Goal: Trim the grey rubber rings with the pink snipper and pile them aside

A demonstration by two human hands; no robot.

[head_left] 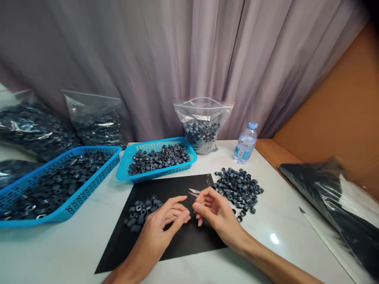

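Note:
My left hand [168, 219] is over a black mat [180, 248], its fingers loosely stretched and the index apart from the thumb. I see nothing in it. Facing it, my right hand [214, 209] is closed, thumb and index fingertips nearly together. Small snips [194, 192] stick out leftward past its index finger, their two pointed blades apart and the handle hidden behind the fingers. Whether a small part sits in the pinch is hard to make out. A heap of dark ring-like parts [142, 211] lies left of my hands, partly covered by the left one.
More short dark parts [239, 187] are piled on the white table [284, 260] at the right. Two blue baskets [154, 173] and several zip bags [203, 132] hold similar parts. A water bottle [245, 144] stands behind the pile; a dark plastic-wrapped bundle [328, 197] lies far right.

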